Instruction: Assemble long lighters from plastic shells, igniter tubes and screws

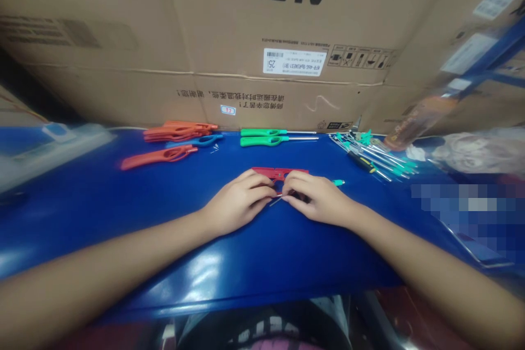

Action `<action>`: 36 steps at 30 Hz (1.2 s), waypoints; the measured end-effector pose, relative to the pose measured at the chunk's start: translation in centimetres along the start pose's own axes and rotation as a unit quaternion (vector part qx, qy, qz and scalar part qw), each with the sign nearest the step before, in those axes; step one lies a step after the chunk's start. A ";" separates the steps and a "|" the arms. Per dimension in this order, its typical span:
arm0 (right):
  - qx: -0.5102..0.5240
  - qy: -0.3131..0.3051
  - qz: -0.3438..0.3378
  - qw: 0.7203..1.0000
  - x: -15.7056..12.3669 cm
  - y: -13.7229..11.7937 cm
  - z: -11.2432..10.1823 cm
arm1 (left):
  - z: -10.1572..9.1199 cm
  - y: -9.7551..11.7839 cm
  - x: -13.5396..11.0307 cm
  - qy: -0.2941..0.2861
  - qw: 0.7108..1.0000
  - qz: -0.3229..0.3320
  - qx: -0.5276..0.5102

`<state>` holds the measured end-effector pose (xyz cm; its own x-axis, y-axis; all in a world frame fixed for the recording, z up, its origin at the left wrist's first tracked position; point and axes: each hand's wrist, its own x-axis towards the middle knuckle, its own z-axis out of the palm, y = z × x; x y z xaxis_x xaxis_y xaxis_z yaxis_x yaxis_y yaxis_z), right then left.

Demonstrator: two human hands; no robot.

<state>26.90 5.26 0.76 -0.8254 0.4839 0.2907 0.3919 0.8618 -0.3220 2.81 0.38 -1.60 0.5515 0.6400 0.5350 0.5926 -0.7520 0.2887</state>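
Note:
At mid-table, my left hand (245, 199) and my right hand (315, 197) meet fingertip to fingertip, both closed in a pinch. A thin grey metal piece (275, 202) juts from under the right fingertips, slanting down to the left. What the left fingers pinch is too small to make out. Just behind the fingers lies a red lighter shell (262, 170), partly covered by both hands. A small green-tipped part (338, 182) shows beyond my right knuckles.
Orange lighter shells (176, 131) and a blue one (199, 141) lie back left. Two green lighters with metal tubes (262, 141) rest centre back. Several metal rods with green ends (377, 156) and a black-yellow screwdriver (361, 162) are at right, near a bottle (420, 123). A large cardboard box (205, 33) walls the back.

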 end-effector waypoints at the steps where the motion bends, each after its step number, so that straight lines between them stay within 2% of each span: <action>1: -0.001 -0.006 -0.003 1.000 0.0 0.0 0.0 | 0.0 0.0 0.0 0.000 1.000 0.004 -0.003; 7: -0.074 -0.030 -0.038 0.996 -0.2 0.1 0.1 | 0.0 -0.2 0.2 0.010 1.000 0.019 -0.008; 16: -0.081 -0.054 0.017 0.995 -0.3 0.4 -1.0 | 0.1 -0.2 0.1 0.024 0.999 0.021 -0.009; 20: -0.092 -0.059 0.013 0.994 -0.2 0.9 -1.3 | 0.1 -0.2 0.1 0.018 1.000 0.017 -0.012; 28: -0.076 -0.043 0.007 0.996 -0.3 0.9 -1.2 | 0.2 -0.3 0.1 0.010 1.000 0.011 -0.023; 36: -0.110 0.001 -0.053 0.992 -0.1 0.7 0.3 | 0.1 -0.3 0.2 -0.001 1.000 0.012 -0.020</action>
<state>27.12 5.74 0.19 -0.8658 0.3892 0.3145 0.3828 0.9200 -0.0844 2.79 0.72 -1.68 0.5661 0.6218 0.5412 0.5552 -0.7729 0.3071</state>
